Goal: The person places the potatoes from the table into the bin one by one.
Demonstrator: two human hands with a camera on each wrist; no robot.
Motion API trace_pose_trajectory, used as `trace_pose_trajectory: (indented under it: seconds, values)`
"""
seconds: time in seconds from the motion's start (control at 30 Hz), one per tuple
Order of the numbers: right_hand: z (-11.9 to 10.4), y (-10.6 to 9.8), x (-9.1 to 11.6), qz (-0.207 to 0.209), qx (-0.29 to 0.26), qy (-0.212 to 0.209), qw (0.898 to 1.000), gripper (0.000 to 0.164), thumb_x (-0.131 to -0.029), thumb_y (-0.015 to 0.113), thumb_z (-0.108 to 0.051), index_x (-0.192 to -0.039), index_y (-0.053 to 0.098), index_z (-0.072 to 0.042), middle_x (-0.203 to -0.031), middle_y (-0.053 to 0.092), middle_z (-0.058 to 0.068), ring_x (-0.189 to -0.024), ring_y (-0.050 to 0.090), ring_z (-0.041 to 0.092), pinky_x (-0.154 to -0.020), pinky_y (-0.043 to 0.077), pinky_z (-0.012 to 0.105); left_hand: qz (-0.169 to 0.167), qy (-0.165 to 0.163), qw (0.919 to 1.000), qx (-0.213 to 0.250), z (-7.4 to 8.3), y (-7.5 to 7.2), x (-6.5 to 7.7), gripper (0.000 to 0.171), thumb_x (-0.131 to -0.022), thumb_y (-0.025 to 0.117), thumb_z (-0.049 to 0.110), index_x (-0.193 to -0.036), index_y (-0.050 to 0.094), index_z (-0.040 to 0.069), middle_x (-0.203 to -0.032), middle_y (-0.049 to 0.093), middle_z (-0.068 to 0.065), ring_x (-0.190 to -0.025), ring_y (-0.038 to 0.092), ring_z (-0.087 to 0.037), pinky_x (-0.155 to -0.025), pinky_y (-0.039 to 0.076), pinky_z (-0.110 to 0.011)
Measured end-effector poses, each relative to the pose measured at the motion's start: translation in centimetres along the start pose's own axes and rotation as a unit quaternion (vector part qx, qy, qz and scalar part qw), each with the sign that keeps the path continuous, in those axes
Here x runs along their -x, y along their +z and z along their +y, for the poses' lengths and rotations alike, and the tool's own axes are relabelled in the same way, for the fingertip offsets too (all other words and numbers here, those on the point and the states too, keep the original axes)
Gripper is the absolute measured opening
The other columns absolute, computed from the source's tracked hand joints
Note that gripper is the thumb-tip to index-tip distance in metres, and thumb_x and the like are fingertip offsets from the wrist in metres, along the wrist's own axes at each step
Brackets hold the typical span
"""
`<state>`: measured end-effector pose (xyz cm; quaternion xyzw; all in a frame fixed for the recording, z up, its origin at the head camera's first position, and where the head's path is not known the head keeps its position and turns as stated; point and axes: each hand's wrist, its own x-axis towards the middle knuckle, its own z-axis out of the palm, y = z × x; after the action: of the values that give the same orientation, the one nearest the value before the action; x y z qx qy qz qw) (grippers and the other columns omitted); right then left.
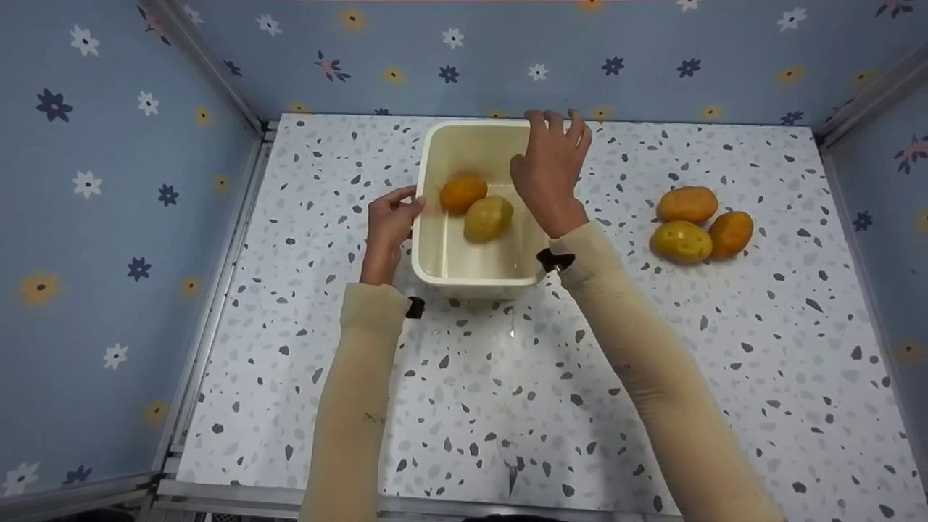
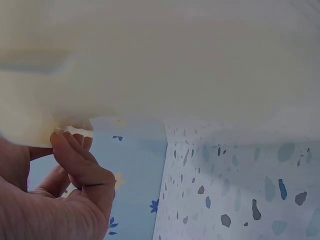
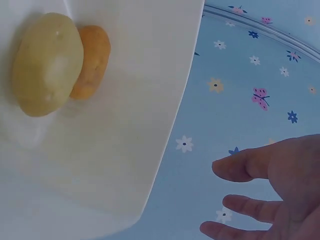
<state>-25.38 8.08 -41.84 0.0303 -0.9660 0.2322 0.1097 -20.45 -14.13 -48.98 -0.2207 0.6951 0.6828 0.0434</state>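
A cream plastic bin [image 1: 478,281] stands toward the back of the table, its open top facing up. Inside it lie an orange potato [image 1: 462,193] and a yellow potato [image 1: 488,219], side by side. My left hand [image 1: 391,226] grips the bin's left rim, thumb over the edge and fingers curled at the outer wall; the left wrist view shows those fingers bent close against the bin. Over the bin's far right corner is my right hand [image 1: 552,163], its fingers loosely bent. In the right wrist view, a gap separates its fingers from the bin's edge.
To the right on the speckled table [image 1: 783,326], a brownish-orange potato [image 1: 687,204], a yellow potato [image 1: 681,242] and an orange potato [image 1: 731,234] lie clustered. Blue flowered panels [image 1: 493,43] close off the back and both sides.
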Motion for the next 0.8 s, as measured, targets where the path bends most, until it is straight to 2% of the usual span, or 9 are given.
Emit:
trace_pose_trajectory:
  seconds: [0.1,0.27,0.43,0.57,0.63,0.73,0.8]
  values:
    - [0.9,-0.5,0.1,0.012,-0.01,-0.003,1.0,0.05,-0.095,0.056,0.001,-0.143,0.062,-0.008,-0.148,0.058,0.018,-0.151,0.031,0.043,-0.127,0.014,0.056,0.002,-0.005,1.0,-0.004,0.2,-0.1,0.0,0.037,-0.103,0.068,0.012,-0.139,0.068,0.002,-0.097,0.066,-0.007,-0.084,0.071,-0.021,-0.06,0.058,-0.023]
    - [2.9,-0.9,0.5,0.021,-0.008,-0.007,1.0,0.048,-0.096,0.057,0.0,-0.143,0.063,-0.006,-0.149,0.056,0.02,-0.153,0.028,0.044,-0.126,0.014,0.058,0.006,-0.013,0.9998,-0.016,0.3,-0.1,0.0,0.038,-0.103,0.068,0.014,-0.14,0.068,0.004,-0.096,0.065,-0.006,-0.084,0.07,-0.02,-0.063,0.059,-0.026]
    - [5.4,-0.8,1.2,0.011,0.008,0.011,1.0,0.047,-0.098,0.063,-0.003,-0.145,0.062,-0.004,-0.154,0.052,0.021,-0.154,0.025,0.045,-0.127,0.012,0.059,-0.002,-0.012,0.9997,-0.019,0.3,0.0,0.0,0.039,-0.104,0.068,0.016,-0.141,0.067,0.004,-0.101,0.066,-0.008,-0.098,0.072,-0.03,-0.077,0.063,-0.036]
    - [7.4,-0.4,2.0,0.004,0.024,0.023,0.999,0.049,-0.097,0.065,-0.004,-0.146,0.061,-0.003,-0.157,0.049,0.022,-0.154,0.024,0.046,-0.126,0.013,0.059,-0.002,-0.014,0.9998,-0.012,0.2,-0.1,0.0,0.038,-0.104,0.068,0.015,-0.141,0.068,0.004,-0.11,0.066,-0.014,-0.098,0.072,-0.028,-0.083,0.063,-0.038]
    - [8.3,-0.3,2.4,0.001,0.029,0.027,0.999,0.05,-0.097,0.064,-0.003,-0.147,0.061,-0.003,-0.158,0.048,0.022,-0.154,0.024,0.047,-0.126,0.013,0.059,0.0,-0.016,0.9998,-0.012,0.1,-0.1,0.0,0.038,-0.104,0.068,0.015,-0.14,0.068,0.004,-0.115,0.066,-0.017,-0.095,0.072,-0.023,-0.083,0.063,-0.037]
    - [9.5,-0.2,3.0,-0.003,0.036,0.035,0.999,0.051,-0.097,0.065,-0.004,-0.147,0.06,-0.003,-0.158,0.047,0.022,-0.155,0.023,0.047,-0.126,0.012,0.059,0.001,-0.019,0.9998,-0.008,0.1,0.0,0.0,0.038,-0.104,0.068,0.015,-0.141,0.067,0.005,-0.116,0.067,-0.018,-0.097,0.073,-0.025,-0.082,0.063,-0.036]
    - [10.2,-0.3,3.3,-0.003,0.041,0.039,0.998,0.051,-0.097,0.066,-0.005,-0.147,0.06,-0.003,-0.159,0.047,0.022,-0.155,0.023,0.047,-0.126,0.012,0.06,0.001,-0.019,0.9998,-0.005,0.1,0.0,0.0,0.038,-0.104,0.068,0.015,-0.141,0.068,0.004,-0.111,0.067,-0.014,-0.1,0.073,-0.028,-0.078,0.063,-0.033]
